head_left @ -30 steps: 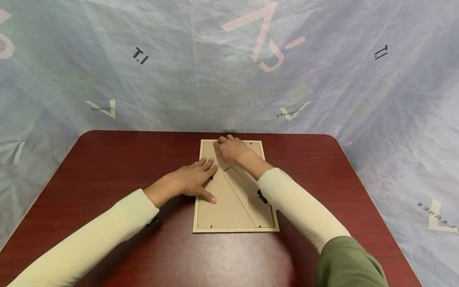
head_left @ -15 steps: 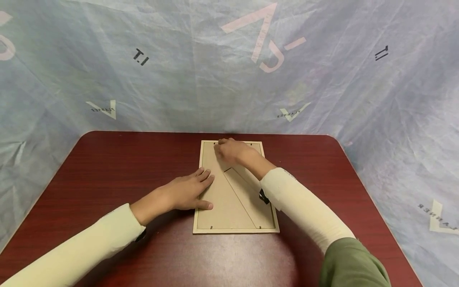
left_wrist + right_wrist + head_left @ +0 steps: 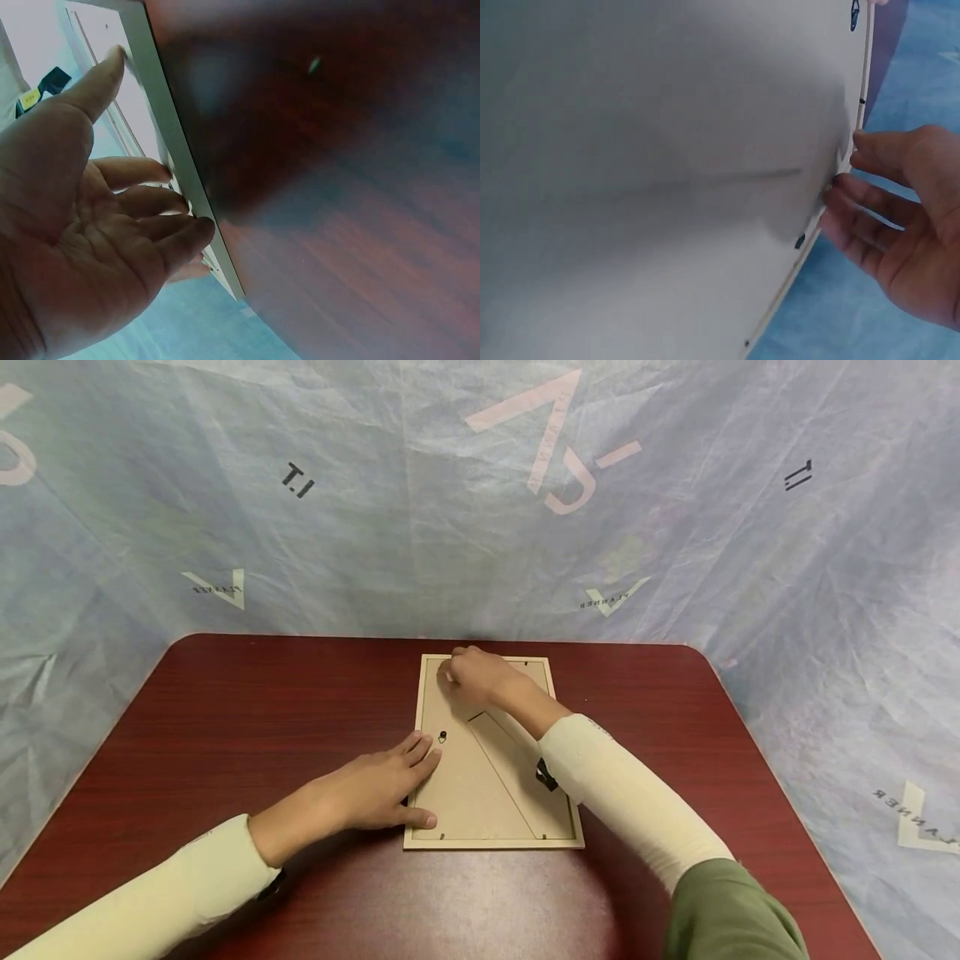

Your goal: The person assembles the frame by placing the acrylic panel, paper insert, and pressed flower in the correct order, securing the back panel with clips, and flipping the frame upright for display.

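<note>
A picture frame [image 3: 457, 793] lies face down on the table, its pale wooden rim round a beige backing board [image 3: 652, 97]. An easel-stand flap [image 3: 517, 777] lies flat in the board, and a small hanging ring [image 3: 442, 737] shows near the left side. My left hand [image 3: 378, 785] rests on the left rim, fingers spread and thumb near the front left corner; its palm [image 3: 97, 240] shows in the left wrist view. At the far left part of the frame, my right hand [image 3: 480, 678] touches the edge with gently bent fingers [image 3: 855, 225], close to a dark metal tab [image 3: 800, 241].
The dark red table [image 3: 262, 718] extends on both sides of the frame. Behind it and at the sides hangs a pale printed sheet [image 3: 337, 510]. More small tabs [image 3: 543, 837] line the frame's front edge.
My left hand has slid toward me along the frame's left rim, uncovering the hanging ring. My right hand has shifted slightly left at the far edge. The frame stays put.
</note>
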Motion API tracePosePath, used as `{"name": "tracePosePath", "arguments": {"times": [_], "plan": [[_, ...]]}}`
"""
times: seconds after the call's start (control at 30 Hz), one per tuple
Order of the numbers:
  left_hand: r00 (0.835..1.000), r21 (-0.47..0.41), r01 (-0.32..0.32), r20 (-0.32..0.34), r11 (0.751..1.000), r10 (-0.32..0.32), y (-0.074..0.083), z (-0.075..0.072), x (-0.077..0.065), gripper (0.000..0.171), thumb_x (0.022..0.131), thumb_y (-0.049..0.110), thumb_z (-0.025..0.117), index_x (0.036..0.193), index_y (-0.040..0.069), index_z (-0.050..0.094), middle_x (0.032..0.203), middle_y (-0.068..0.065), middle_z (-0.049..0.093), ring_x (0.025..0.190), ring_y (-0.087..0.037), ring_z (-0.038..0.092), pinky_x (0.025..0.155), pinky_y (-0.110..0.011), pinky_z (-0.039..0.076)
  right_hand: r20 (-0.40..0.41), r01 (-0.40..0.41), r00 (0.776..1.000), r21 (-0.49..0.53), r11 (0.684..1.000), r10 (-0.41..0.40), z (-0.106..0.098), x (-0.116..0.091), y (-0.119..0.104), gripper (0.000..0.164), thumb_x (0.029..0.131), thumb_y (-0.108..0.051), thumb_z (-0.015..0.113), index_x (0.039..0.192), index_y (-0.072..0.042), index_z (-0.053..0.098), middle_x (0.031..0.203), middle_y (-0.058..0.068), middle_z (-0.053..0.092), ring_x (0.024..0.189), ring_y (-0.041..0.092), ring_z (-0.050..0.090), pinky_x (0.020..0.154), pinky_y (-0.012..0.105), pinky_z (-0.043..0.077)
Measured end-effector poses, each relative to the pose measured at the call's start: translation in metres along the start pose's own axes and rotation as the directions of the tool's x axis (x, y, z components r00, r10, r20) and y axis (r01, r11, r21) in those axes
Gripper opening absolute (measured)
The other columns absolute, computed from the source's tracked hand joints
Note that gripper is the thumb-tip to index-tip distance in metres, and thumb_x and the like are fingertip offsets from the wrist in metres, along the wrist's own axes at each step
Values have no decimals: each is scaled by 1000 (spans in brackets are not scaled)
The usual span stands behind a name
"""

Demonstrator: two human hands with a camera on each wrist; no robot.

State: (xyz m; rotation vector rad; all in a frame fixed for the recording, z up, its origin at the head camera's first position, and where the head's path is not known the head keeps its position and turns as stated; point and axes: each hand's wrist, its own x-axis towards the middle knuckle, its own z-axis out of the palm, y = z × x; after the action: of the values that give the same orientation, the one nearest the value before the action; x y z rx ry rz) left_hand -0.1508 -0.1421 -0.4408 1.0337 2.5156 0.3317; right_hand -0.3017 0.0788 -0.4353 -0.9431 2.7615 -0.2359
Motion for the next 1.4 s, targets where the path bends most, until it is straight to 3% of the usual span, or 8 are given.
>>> {"name": "tracePosePath", "arguments": {"times": [0.2, 0.33, 0.57, 0.73, 0.9, 1.1, 1.23, 1.4], "plan": [[1000, 33, 16, 10, 999, -17, 9, -1, -6, 91, 109, 54, 71, 171, -5, 41, 181, -34, 29, 172, -48, 29, 132, -60, 42, -6, -75, 997, 240, 968, 79, 42, 58, 42, 17, 109, -33, 72, 102, -19, 79, 89, -3, 79, 74, 12, 70, 75, 32, 60], [1000, 59, 12, -17, 998, -11, 10, 2, -7, 88, 109, 52, 72, 169, -7, 45, 179, -36, 34, 170, -49, 33, 132, -60, 43, 63, -150, 989, 375, 915, 136, 39, 60, 39, 26, 107, -39, 77, 91, -18, 71, 64, -3, 65, 52, 13, 66, 59, 29, 56], [1000, 63, 7, -24, 998, -5, 9, 3, -7, 87, 108, 49, 74, 166, -9, 46, 176, -35, 40, 169, -50, 35, 132, -60, 43, 98, -224, 975, 439, 870, 201, 11, 30, 5, 30, 105, -37, 81, 89, -17, 66, 60, -8, 56, 51, 10, 55, 57, 25, 48], [1000, 96, 0, -4, 995, 0, 12, 1, -6, 90, 107, 53, 74, 167, -9, 46, 175, -34, 42, 169, -51, 36, 128, -61, 47, 167, -306, 952, 448, 840, 258, 27, 52, 16, 32, 97, -45, 85, 89, -19, 68, 68, -7, 57, 56, 12, 54, 56, 28, 52], [999, 178, -37, -15, 983, 41, 1, 11, 5, 94, 105, 61, 74, 164, -8, 50, 173, -34, 46, 167, -49, 40, 121, -58, 55, 222, -410, 911, 426, 806, 346, 17, 49, -4, 45, 103, -45, 77, 72, -20, 54, 59, -8, 37, 50, 9, 35, 51, 26, 38], [983, 279, -6, -174, 960, 57, 14, -8, 15, 67, 89, 64, 89, 116, 4, 78, 124, -15, 80, 114, -35, 77, 91, -53, 65, 245, -483, 875, 393, 782, 416, 7, 45, -17, 54, 102, -42, 74, 64, -24, 42, 57, -10, 28, 49, 7, 25, 49, 24, 32], [978, 224, 57, -211, 973, -9, 3, -8, 29, 90, 89, 73, 85, 140, 0, 73, 144, -19, 74, 136, -40, 69, 114, -59, 57, 270, -488, 871, 379, 786, 411, 7, 46, -15, 50, 105, -47, 72, 68, -21, 51, 61, -8, 32, 48, 6, 27, 50, 24, 33], [989, 96, 129, -91, 987, -120, -11, -7, 39, 129, 86, 84, 80, 175, 1, 38, 184, -27, 32, 175, -49, 22, 139, -68, 25, 292, -461, 884, 428, 777, 364, 7, 42, -11, 32, 106, -46, 73, 105, -14, 70, 73, -5, 48, 50, 7, 36, 55, 25, 41]]}}
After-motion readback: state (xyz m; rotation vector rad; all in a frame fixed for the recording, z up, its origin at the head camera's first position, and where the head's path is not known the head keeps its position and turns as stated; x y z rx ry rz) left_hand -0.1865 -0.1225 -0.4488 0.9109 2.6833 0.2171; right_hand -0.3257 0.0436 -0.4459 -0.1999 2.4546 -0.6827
